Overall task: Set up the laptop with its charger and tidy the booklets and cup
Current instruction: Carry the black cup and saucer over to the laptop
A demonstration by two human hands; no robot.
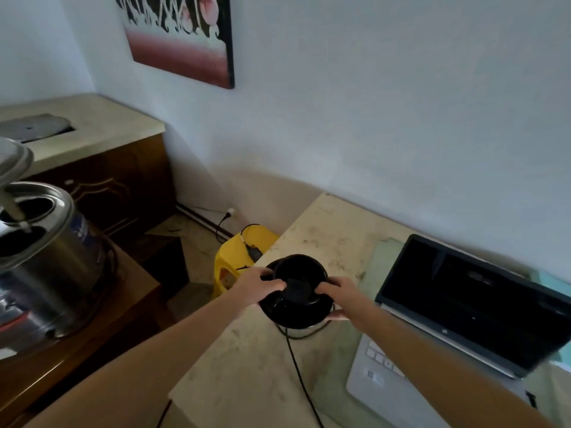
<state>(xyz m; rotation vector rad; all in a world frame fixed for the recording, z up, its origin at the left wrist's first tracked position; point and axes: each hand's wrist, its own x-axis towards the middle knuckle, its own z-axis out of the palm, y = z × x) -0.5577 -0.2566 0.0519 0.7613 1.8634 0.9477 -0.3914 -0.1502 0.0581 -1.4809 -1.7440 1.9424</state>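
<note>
Pale stone bench stands along a white wall. Both my hands close around a round black cable reel on it, left hand on one side, right hand on the other. Its black cord runs toward me. Beside it on the right, the open laptop shows a dark screen.

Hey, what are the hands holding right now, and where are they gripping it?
Both hands grip a round black object with a cable trailing from it: the left hand on its left side, the right hand on its right. What the object is cannot be told.
</note>
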